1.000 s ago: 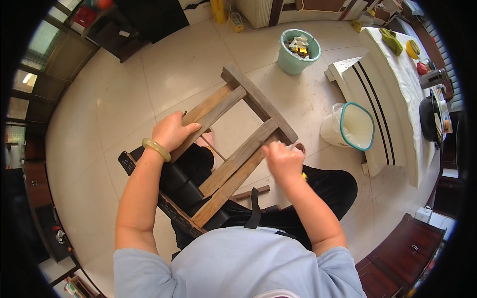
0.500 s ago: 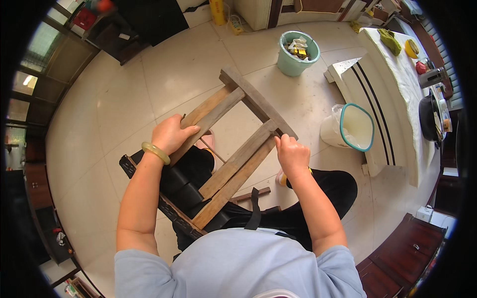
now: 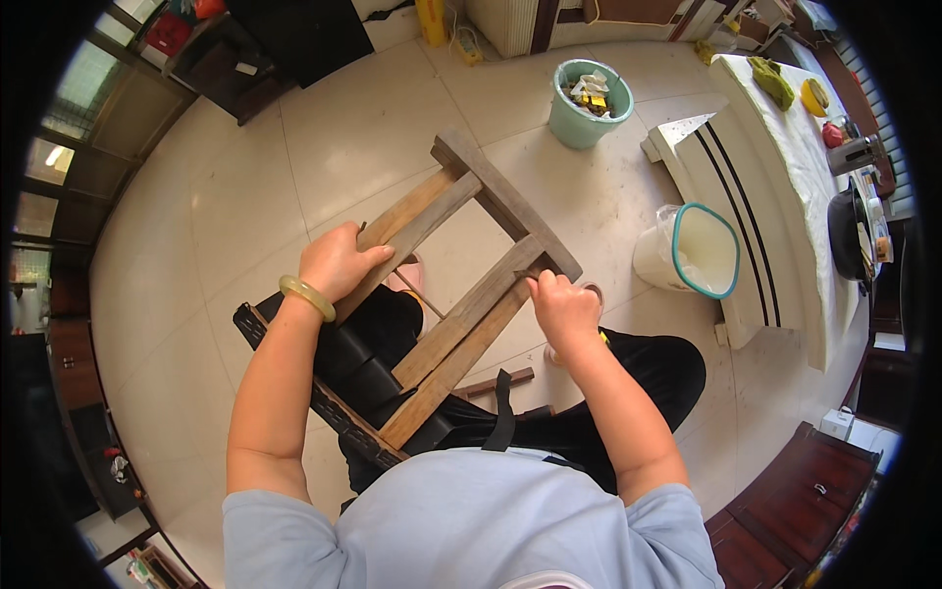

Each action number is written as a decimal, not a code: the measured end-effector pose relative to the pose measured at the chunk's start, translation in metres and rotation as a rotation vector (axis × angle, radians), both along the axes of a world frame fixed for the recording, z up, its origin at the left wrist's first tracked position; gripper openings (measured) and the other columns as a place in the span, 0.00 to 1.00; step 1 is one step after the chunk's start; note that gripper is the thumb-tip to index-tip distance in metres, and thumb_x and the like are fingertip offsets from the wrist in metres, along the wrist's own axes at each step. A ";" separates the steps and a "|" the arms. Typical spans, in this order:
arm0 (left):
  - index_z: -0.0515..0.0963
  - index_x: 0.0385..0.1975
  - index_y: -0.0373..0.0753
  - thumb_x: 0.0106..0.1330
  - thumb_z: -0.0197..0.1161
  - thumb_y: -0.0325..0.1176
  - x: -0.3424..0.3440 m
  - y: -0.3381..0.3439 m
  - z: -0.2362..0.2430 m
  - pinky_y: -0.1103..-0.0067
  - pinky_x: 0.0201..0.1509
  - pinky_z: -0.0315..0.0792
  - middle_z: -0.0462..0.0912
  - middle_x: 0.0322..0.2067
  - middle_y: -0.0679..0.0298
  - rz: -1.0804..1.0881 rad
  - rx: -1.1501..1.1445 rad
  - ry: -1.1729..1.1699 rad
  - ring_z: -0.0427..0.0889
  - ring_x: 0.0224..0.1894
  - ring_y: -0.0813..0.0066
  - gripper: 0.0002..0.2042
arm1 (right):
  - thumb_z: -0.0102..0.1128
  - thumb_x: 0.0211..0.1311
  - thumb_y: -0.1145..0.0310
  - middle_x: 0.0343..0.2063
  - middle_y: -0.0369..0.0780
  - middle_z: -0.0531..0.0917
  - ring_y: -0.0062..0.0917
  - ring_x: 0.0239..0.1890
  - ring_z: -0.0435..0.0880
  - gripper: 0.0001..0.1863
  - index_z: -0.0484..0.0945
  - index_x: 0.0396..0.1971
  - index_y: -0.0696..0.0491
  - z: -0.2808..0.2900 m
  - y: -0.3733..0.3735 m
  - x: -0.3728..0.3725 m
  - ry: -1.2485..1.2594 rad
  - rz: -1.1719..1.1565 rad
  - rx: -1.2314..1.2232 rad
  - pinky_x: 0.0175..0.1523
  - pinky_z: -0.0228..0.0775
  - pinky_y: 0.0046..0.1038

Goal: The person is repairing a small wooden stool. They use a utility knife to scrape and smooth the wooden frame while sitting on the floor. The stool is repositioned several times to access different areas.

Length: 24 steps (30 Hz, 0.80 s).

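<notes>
A weathered wooden frame (image 3: 500,200) lies tilted across my lap, black material (image 3: 361,355) attached along its lower-left end. My left hand (image 3: 343,261), with a jade-coloured bangle, grips the left-hand rail. My right hand (image 3: 561,312) is closed at the right-hand rail (image 3: 461,348) near its crosspiece, pinching a small dark object too hidden to name, its tip at the rail's groove. A thin rod (image 3: 422,299) shows inside the frame. A black strap (image 3: 503,412) hangs by my legs, beside a short dark wooden piece (image 3: 496,383) lower in view.
A green bin (image 3: 579,126) with rubbish stands ahead. A lined white bucket (image 3: 667,255) is at right, beside a pale table (image 3: 736,294) whose cloth-covered top holds a pan and several small items. Dark cabinets line the left; a dark wooden chair (image 3: 775,491) is at lower right.
My right hand moved slightly up along the rail, then back down and to the left. The frame's far end shifted slightly left and up; my left hand stayed on its rail.
</notes>
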State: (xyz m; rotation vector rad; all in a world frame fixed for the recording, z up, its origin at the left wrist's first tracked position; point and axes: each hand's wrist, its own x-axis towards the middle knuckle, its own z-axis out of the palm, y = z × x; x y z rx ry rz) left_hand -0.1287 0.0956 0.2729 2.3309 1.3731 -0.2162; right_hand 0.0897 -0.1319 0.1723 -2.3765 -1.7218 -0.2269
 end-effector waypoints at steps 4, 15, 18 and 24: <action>0.77 0.36 0.29 0.56 0.63 0.55 0.001 0.000 -0.001 0.67 0.42 0.73 0.83 0.32 0.47 0.010 0.011 0.001 0.82 0.36 0.55 0.28 | 0.61 0.61 0.54 0.13 0.36 0.74 0.29 0.13 0.79 0.19 0.67 0.19 0.49 -0.006 0.000 0.003 -0.009 0.008 0.069 0.17 0.70 0.28; 0.77 0.35 0.30 0.56 0.63 0.55 0.000 0.000 -0.001 0.66 0.42 0.74 0.83 0.32 0.48 -0.001 -0.005 0.013 0.82 0.36 0.55 0.27 | 0.62 0.59 0.53 0.15 0.35 0.73 0.26 0.13 0.78 0.19 0.68 0.18 0.48 0.011 -0.009 -0.034 0.081 0.166 0.057 0.17 0.68 0.27; 0.77 0.35 0.30 0.56 0.63 0.55 0.003 -0.001 0.002 0.67 0.41 0.73 0.83 0.32 0.48 -0.006 -0.010 0.023 0.82 0.36 0.54 0.27 | 0.61 0.60 0.53 0.14 0.36 0.74 0.28 0.13 0.78 0.19 0.68 0.19 0.49 -0.007 -0.003 0.011 -0.007 -0.020 0.045 0.16 0.68 0.28; 0.77 0.34 0.30 0.56 0.63 0.55 -0.002 0.002 -0.004 0.66 0.41 0.73 0.83 0.31 0.48 0.006 -0.013 -0.023 0.82 0.35 0.54 0.27 | 0.62 0.60 0.56 0.13 0.35 0.74 0.30 0.14 0.78 0.17 0.68 0.19 0.48 0.009 -0.001 0.003 0.003 -0.043 0.092 0.18 0.69 0.30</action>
